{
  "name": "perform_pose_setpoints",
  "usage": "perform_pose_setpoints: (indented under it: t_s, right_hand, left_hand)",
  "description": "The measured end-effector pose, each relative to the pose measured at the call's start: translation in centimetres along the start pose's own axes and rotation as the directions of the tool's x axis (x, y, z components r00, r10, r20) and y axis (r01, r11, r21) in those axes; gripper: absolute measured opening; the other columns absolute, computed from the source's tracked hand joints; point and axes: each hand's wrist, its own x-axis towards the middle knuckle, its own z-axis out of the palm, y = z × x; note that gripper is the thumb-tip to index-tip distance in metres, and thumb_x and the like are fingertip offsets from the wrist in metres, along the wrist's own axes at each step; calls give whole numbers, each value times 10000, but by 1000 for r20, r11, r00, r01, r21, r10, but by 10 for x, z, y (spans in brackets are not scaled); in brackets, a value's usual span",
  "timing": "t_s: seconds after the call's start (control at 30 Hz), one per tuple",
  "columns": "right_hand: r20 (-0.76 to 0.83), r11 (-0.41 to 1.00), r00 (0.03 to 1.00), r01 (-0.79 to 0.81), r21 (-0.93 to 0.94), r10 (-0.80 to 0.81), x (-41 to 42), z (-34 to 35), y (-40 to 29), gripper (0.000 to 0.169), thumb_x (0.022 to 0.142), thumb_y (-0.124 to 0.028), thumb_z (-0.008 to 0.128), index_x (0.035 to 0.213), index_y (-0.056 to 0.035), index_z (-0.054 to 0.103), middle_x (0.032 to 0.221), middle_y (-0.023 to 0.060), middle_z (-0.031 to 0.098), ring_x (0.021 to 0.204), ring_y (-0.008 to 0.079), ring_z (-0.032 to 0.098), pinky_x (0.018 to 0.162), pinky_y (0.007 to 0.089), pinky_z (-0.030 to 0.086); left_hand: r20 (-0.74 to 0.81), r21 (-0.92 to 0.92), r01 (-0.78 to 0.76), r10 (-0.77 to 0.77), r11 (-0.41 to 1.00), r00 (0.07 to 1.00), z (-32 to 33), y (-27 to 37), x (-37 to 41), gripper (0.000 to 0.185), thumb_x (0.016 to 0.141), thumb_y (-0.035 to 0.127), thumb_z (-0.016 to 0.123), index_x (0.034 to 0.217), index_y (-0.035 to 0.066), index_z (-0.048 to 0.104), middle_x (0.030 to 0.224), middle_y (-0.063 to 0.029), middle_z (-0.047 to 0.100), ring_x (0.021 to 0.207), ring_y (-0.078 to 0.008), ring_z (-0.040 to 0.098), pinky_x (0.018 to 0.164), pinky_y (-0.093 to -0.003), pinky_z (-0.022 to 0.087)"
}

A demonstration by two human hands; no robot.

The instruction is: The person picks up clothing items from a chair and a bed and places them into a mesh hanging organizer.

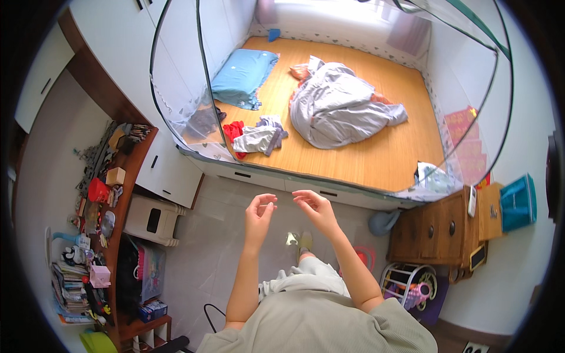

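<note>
My left hand (259, 215) and my right hand (318, 212) are raised in front of me above the tiled floor (212, 247). Their fingers curl loosely, with nothing held in either. A gap separates the two hands. Beyond them stands a bed with a bamboo-like mat (344, 161) inside a mosquito net. On the mat lie a crumpled grey quilt (335, 110) with orange showing at its edges and a blue pillow (245, 75). A small heap of clothes (256, 139), grey, red and purple, rests near the mat's front edge.
A brown desk (128, 176) crowded with books, toys and pens runs along the left. Beneath it sits a beige stool (152, 220). At right are a wooden drawer cabinet (432, 229), a blue-grey rounded object (383, 222) and a white rack (404, 282). The net's dark frame pole (207, 79) arches over the bed.
</note>
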Motion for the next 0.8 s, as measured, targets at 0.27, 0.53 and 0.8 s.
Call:
perform_pose_setpoints:
  t_s: [0.27,0.53,0.8]
  right_hand:
    - [143,994,988,-34,-100,49,115,-21,15,231,844,-114,535,1059,-53,588,908,63,629,851,118,594,729,248,463]
    - [173,978,973,-122,-168,151,192,-17,58,241,828,-129,551,1059,-73,593,889,74,640,800,130,616,708,259,478]
    - [116,928,946,-265,-261,303,265,21,99,246,816,-151,560,1049,-84,602,905,82,647,819,147,626,725,267,480]
  left_hand:
    - [-109,-18,76,-78,997,991,10,-25,97,162,850,42,494,992,51,572,946,-39,608,781,-94,575,689,-218,441]
    - [-161,-64,217,-224,974,961,-1,-70,159,150,858,53,495,984,57,576,924,-31,611,755,-90,581,659,-217,446]
    - [-102,-139,288,-303,948,948,-47,-129,238,147,859,72,500,986,57,572,918,-29,609,731,-82,573,652,-212,451]
